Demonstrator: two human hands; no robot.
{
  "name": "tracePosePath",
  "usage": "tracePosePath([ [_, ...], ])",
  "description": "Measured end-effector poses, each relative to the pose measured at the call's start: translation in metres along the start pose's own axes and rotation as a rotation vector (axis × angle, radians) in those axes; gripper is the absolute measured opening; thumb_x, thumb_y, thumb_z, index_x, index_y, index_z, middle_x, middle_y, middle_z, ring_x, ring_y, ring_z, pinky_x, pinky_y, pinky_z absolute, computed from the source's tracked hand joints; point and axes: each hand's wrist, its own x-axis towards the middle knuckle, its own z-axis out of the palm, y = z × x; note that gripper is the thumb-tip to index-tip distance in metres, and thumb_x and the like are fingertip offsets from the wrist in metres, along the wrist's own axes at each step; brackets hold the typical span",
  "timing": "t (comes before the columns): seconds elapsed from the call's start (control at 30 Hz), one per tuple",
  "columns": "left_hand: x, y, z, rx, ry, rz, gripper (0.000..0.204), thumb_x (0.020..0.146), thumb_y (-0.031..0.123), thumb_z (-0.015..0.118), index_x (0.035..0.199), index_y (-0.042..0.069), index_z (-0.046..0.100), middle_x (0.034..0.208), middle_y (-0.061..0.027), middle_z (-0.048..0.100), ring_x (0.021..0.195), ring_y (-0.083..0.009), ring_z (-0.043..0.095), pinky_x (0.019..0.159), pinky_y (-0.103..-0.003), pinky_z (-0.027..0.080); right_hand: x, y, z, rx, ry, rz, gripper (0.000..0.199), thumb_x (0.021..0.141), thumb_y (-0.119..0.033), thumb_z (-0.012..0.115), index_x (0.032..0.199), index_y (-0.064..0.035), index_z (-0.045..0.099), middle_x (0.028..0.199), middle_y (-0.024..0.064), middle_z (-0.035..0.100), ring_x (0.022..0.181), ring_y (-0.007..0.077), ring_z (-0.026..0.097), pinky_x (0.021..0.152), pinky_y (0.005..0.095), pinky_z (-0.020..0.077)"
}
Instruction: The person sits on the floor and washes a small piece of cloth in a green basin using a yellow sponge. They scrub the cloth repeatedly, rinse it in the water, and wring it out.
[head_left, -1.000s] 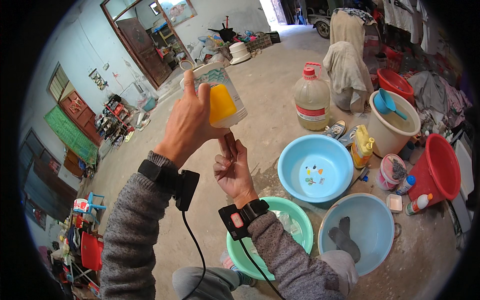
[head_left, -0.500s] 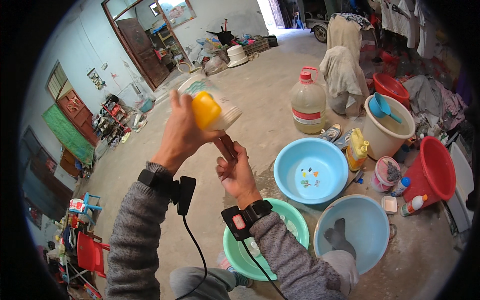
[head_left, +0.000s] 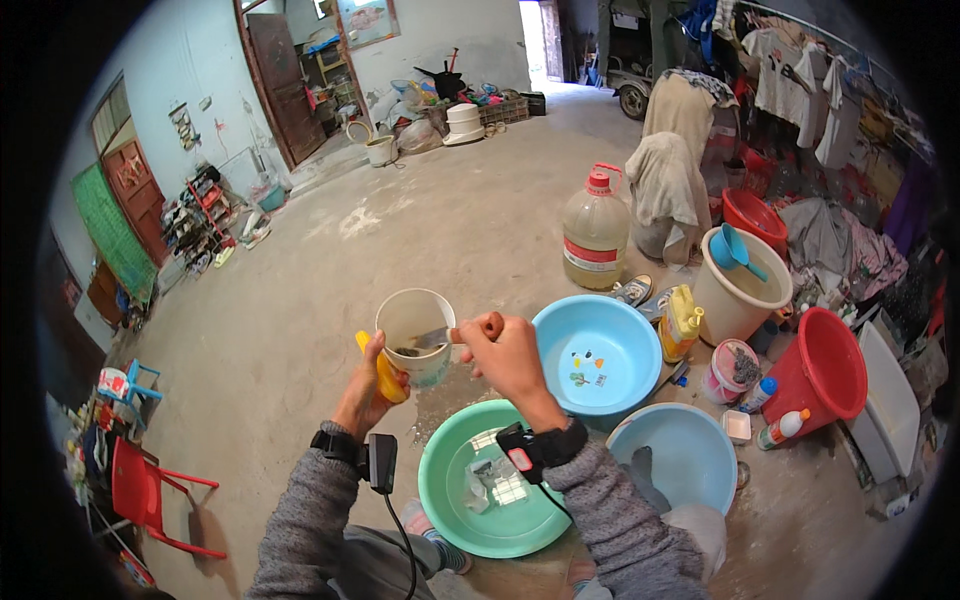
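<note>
My left hand (head_left: 362,392) is closed round a yellow handle-like piece (head_left: 388,372) at the side of a white plastic tub (head_left: 425,305). The tub's mouth tilts toward me, and some dark matter lies inside it. In my right hand (head_left: 512,362) is a scraper with a wooden handle (head_left: 490,326), its metal blade (head_left: 430,339) reaching into the tub. Just below my hands stands a green basin (head_left: 440,505) with white grid-like pieces and clear plastic in it.
To the right are a blue basin (head_left: 612,345), a second blue basin (head_left: 705,455) with a dark cloth in it, a yellow bottle (head_left: 682,325), a large jug (head_left: 597,230), a cream bucket (head_left: 720,300) and a red bucket (head_left: 815,375). A red chair (head_left: 145,490) stands left.
The white tub has come down and turned from its raised tilt, so I see into it. My right hand has moved up beside it, and the scraper blade now shows inside.
</note>
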Motion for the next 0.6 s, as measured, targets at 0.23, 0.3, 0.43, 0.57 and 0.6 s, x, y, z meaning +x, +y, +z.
tracePosePath([
  [0.23, -0.03, -0.033, -0.017, -0.156, -0.043, -0.138, 0.068, 0.08, 0.065, 0.062, 0.112, 0.008, 0.048, 0.082, -0.0063, 0.05, 0.068, -0.0155, 0.052, 0.063, -0.031, 0.049, -0.022, -0.019, -0.021, 0.203, 0.027, -0.011, 0.026, 0.085, -0.018, 0.06, 0.072, 0.0036, 0.065, 0.062, 0.006, 0.065, 0.047, 0.0074, 0.055, 0.043, 0.0223, 0.0441],
  [0.3, -0.032, -0.037, -0.018, -0.15, -0.064, -0.134, 0.067, 0.08, 0.065, 0.061, 0.109, 0.006, 0.05, 0.081, -0.0064, 0.052, 0.066, -0.0154, 0.054, 0.062, -0.031, 0.05, -0.024, -0.022, -0.026, 0.146, -0.043, 0.024, 0.028, 0.089, -0.02, 0.058, 0.079, 0.0047, 0.067, 0.064, 0.0063, 0.064, 0.046, 0.0072, 0.054, 0.042, 0.0216, 0.0424],
  [0.43, -0.035, -0.04, -0.011, -0.115, -0.107, -0.138, 0.064, 0.082, 0.063, 0.061, 0.107, 0.005, 0.05, 0.081, -0.0062, 0.054, 0.065, -0.0154, 0.056, 0.062, -0.033, 0.052, -0.026, -0.025, -0.03, 0.018, -0.141, 0.085, 0.03, 0.091, -0.022, 0.055, 0.083, 0.0036, 0.068, 0.063, 0.0058, 0.063, 0.047, 0.0089, 0.055, 0.042, 0.0216, 0.0416],
  [0.57, -0.044, -0.036, -0.001, -0.089, -0.141, -0.092, 0.064, 0.082, 0.057, 0.065, 0.11, 0.003, 0.045, 0.082, -0.0061, 0.052, 0.068, -0.0153, 0.054, 0.061, -0.031, 0.05, -0.032, -0.035, -0.039, -0.069, -0.138, 0.109, 0.029, 0.091, -0.022, 0.056, 0.086, 0.0039, 0.068, 0.066, 0.0059, 0.064, 0.049, 0.0083, 0.055, 0.045, 0.021, 0.0423],
  [0.6, -0.046, -0.035, 0.001, -0.072, -0.134, -0.087, 0.063, 0.082, 0.056, 0.065, 0.11, 0.003, 0.046, 0.082, -0.0061, 0.052, 0.068, -0.0152, 0.055, 0.062, -0.03, 0.051, -0.034, -0.039, -0.043, -0.085, -0.141, 0.086, 0.028, 0.091, -0.021, 0.056, 0.085, 0.004, 0.068, 0.066, 0.0055, 0.063, 0.049, 0.008, 0.055, 0.045, 0.0208, 0.0423],
])
